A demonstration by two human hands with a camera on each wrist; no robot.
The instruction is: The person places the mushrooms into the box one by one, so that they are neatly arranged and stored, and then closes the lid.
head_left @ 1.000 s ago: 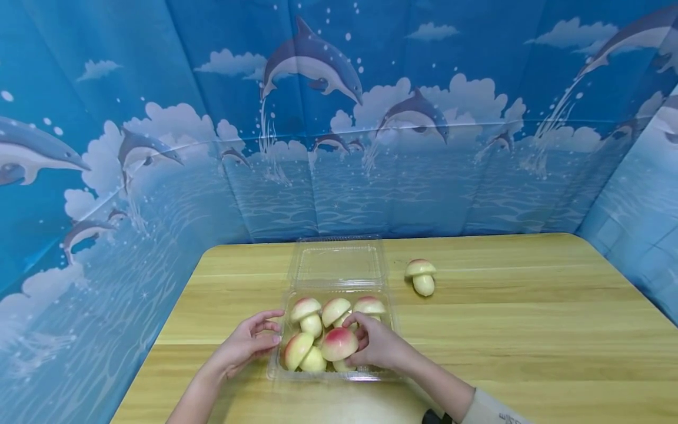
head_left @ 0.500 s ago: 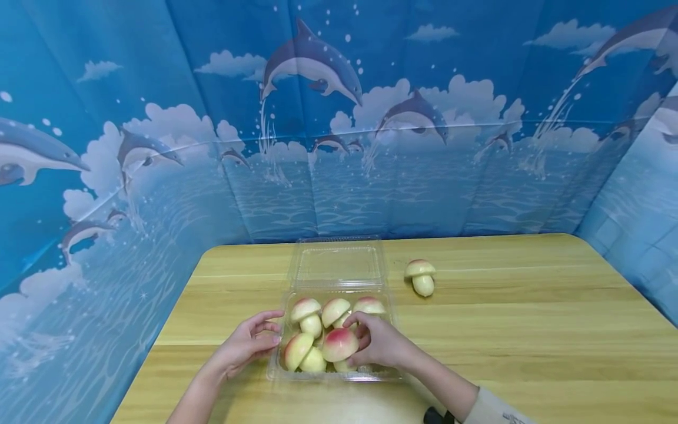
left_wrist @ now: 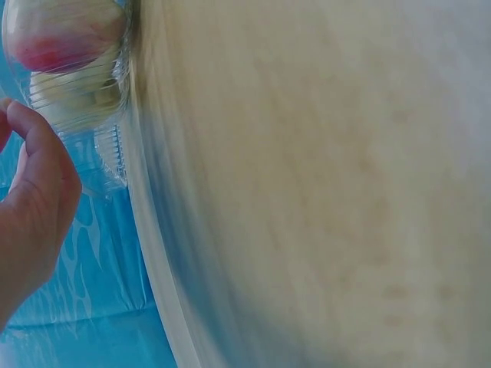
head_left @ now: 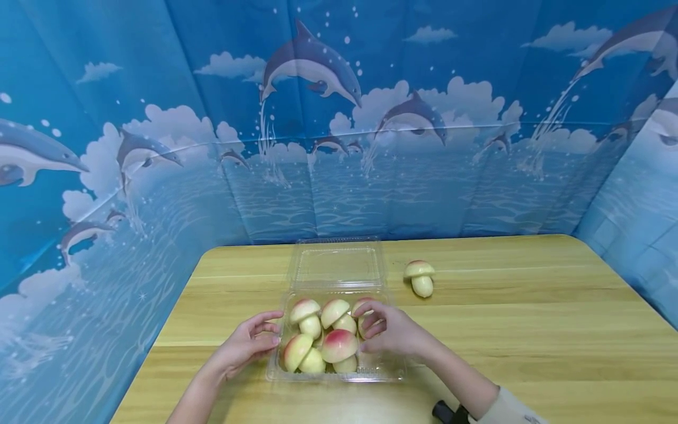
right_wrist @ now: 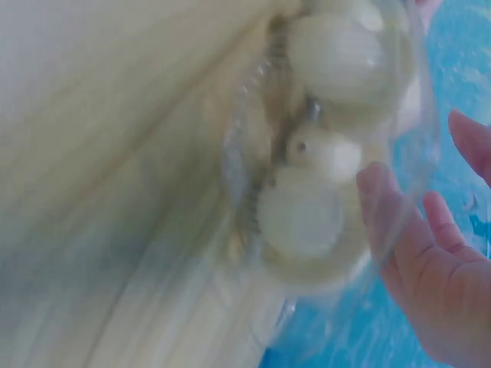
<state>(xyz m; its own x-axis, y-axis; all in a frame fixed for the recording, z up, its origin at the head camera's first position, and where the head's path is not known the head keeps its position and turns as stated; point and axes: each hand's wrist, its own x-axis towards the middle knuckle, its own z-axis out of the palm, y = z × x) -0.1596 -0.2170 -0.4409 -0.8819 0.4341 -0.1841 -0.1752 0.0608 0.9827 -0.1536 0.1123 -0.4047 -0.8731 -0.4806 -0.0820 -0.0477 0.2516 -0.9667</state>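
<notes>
In the head view a clear plastic clamshell box (head_left: pixel 381 370) lies with its lid folded back on the table. Several toy mushrooms with yellow-pink caps and pale stems sit inside, among them a front mushroom (head_left: pixel 339 346) with a deep pink cap. My left hand (head_left: pixel 248 341) rests at the box's left side, fingers and thumb spread and at its edge. Over the box's right part hovers my right hand (head_left: pixel 394 331), loosely bent and holding nothing; it partly covers the back right mushroom (head_left: pixel 364 305). The right wrist view has my thumb (right_wrist: pixel 376 184) beside the box wall, with blurred mushrooms behind it.
One more toy mushroom (head_left: pixel 421 278) lies on the wooden table (head_left: pixel 519 318), right of the lid (head_left: pixel 339 263). A blue curtain (head_left: pixel 339 194) printed with dolphins stands behind and beside the table.
My right hand has let go of the front pink-capped mushroom and moved slightly up and right. That mushroom stays in the box. The left hand has hardly moved.
</notes>
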